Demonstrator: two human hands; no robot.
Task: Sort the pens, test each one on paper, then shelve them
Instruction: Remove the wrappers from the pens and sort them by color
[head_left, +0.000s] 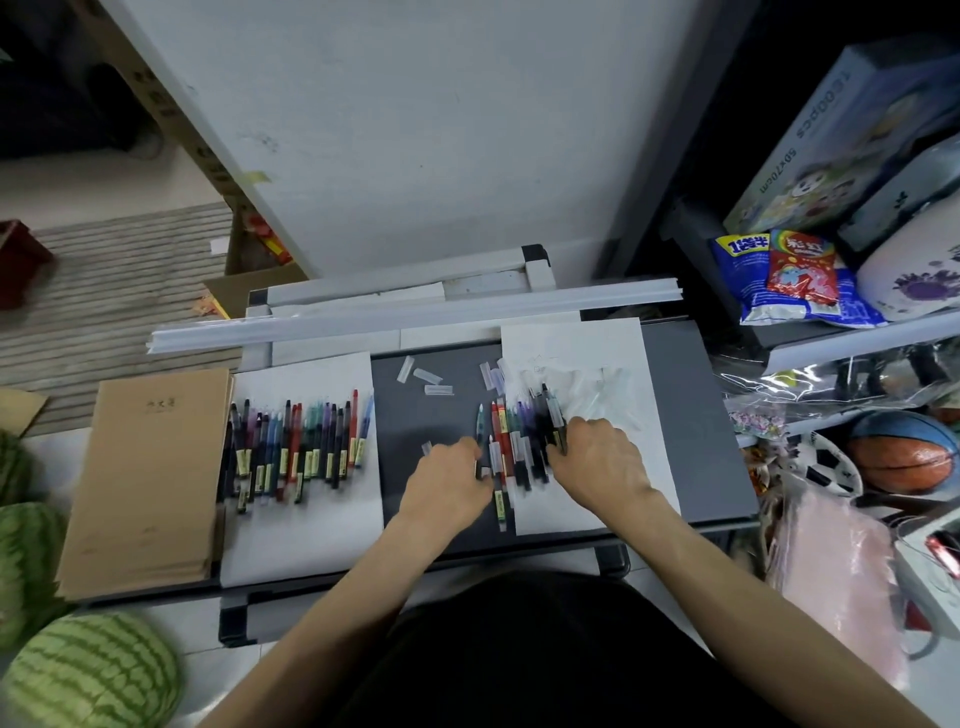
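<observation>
A row of several coloured pens (296, 447) lies on a white sheet (306, 540) at the left of the dark grey table (696, 415). A second bunch of pens (514, 441) lies in the middle, partly on a right-hand white sheet (582, 343). My left hand (447, 483) rests against the left side of this bunch, fingers on a dark pen. My right hand (597, 462) presses on the bunch's right side, fingers curled over black pens. Clear pen caps (426, 376) lie scattered behind, and more clear caps (597, 387) sit on the right sheet.
A brown notebook stack (150, 478) lies at the table's left end. Long white rails (415, 317) run along the back edge. Watermelons (88, 670) sit on the floor at left. Shelves at right hold snack bags (789, 275), boxes and a basketball (904, 452).
</observation>
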